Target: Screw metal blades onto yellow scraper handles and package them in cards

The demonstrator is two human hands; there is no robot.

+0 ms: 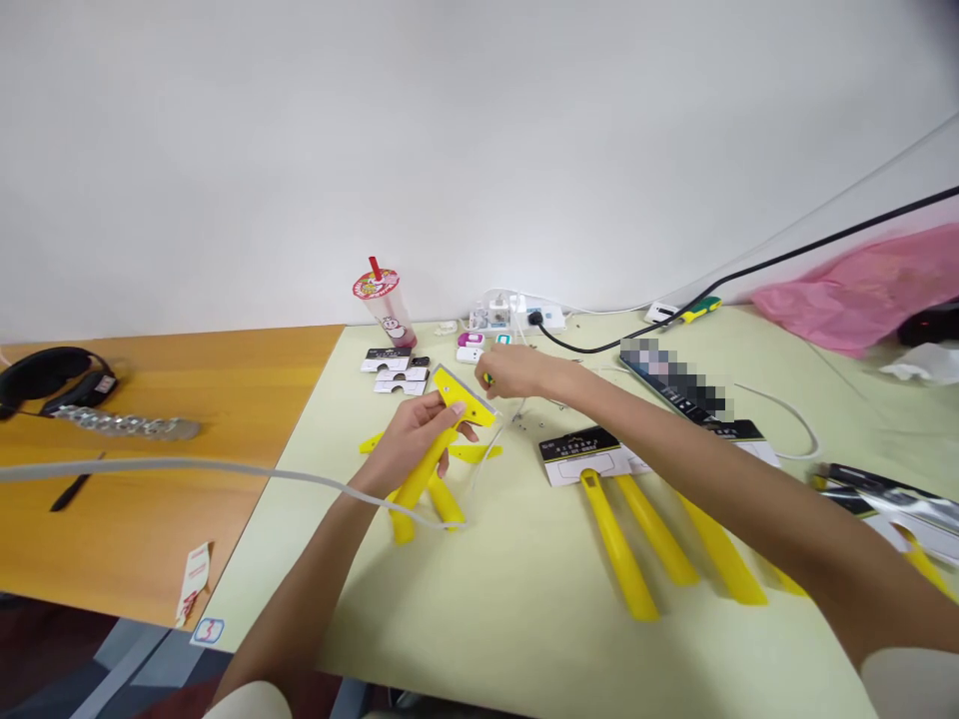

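Observation:
A yellow scraper (420, 484) is gripped in my left hand (412, 434), its wide head tilted up with a metal blade along the edge. Just above the right end of that head is my right hand (513, 371), its fingers closed around a green-and-yellow handle (488, 379) that is mostly hidden. What lies at the handle's far end I cannot make out. Beneath my left hand, more yellow scrapers (448, 502) lie on the table. Small screws (518, 423) are scattered to the right of the scraper head.
Several carded yellow scrapers (621, 549) lie under my right forearm. A drink cup (390, 315) stands by the wall near a power strip (516, 315). Card pieces (401, 377) lie in front of it. A white cable (247, 474) crosses over my left forearm. Headphones (56, 384) lie far left.

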